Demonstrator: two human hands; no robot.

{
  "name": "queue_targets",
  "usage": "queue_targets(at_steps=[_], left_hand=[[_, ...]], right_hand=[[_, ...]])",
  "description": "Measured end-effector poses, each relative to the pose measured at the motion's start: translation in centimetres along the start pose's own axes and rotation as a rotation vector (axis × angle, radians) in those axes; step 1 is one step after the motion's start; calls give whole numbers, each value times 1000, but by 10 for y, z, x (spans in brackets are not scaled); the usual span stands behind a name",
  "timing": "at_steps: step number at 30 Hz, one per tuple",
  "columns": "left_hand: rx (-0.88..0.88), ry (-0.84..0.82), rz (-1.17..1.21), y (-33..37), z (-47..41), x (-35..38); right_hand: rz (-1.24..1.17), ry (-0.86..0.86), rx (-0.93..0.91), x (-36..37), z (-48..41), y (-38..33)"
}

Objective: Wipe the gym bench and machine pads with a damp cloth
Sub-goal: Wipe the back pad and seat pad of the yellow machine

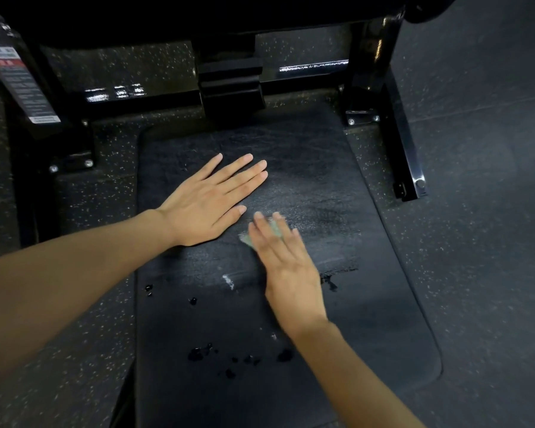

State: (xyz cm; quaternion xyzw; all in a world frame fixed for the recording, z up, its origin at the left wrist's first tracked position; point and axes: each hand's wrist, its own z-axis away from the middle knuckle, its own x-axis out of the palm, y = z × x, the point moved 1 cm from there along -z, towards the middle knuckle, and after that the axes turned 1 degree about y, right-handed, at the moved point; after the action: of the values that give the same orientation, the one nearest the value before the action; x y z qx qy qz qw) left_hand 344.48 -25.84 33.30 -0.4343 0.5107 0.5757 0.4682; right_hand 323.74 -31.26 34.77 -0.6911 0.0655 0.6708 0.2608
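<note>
A black padded seat fills the middle of the head view, with wet streaks across its centre and water droplets near its front. My left hand lies flat on the pad's left half, fingers straight and spread. My right hand is blurred just right of it and presses a small pale green cloth against the pad with straight fingers. Only a corner of the cloth and a strip between the fingers show; the rest is hidden under the hand.
The machine's black steel frame rises behind and to the right of the pad, bolted to the speckled rubber floor. A post with a warning label stands at the left. A black bracket sits behind the pad.
</note>
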Motion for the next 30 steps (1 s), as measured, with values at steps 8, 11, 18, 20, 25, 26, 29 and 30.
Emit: queue_targets(at_steps=[8, 11, 18, 20, 25, 26, 29, 30], left_hand=[[-16, 0, -11, 9, -4, 1], [-25, 1, -14, 14, -7, 2], [-36, 11, -7, 23, -13, 2], [-40, 10, -10, 26, -15, 2], [-45, 8, -3, 35, -21, 3], [-45, 7, -1, 37, -22, 3], [-45, 1, 8, 42, -25, 3], [-42, -1, 11, 44, -27, 3]], right_hand=[[2, 70, 240, -41, -7, 102], [-34, 142, 329, -36, -8, 96], [131, 18, 55, -21, 0, 33], [123, -51, -45, -14, 9, 16], [26, -34, -59, -16, 12, 39], [42, -34, -53, -21, 9, 50], [51, -21, 41, -34, 1, 84], [50, -11, 77, -36, 0, 94]])
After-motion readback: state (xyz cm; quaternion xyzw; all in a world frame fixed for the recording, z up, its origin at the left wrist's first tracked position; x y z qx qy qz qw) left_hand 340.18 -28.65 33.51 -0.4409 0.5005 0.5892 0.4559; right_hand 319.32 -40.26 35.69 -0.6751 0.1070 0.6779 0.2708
